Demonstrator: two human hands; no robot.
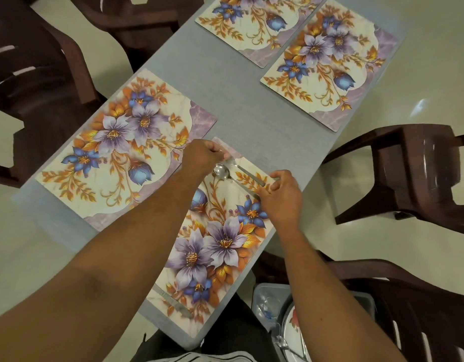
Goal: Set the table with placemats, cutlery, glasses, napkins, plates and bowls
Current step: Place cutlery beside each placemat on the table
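Four floral placemats lie on the grey table (241, 105). On the nearest placemat (220, 246), a fork (248, 172) and a spoon (223, 171) lie side by side at its far end. A knife (173, 303) lies at its near end. My left hand (199, 156) pinches the head of the fork with curled fingertips. My right hand (282, 197) curls over the handle ends, covering the tip of the spoon's handle. The other placemats (121, 147) (332, 66) (254, 22) are bare.
Dark brown plastic chairs (413, 173) (35, 82) stand around the table. At the lower right a clear tub (267, 301) with glasses, a flowered plate (293, 330) and loose cutlery (284, 344) sit on a chair beside me.
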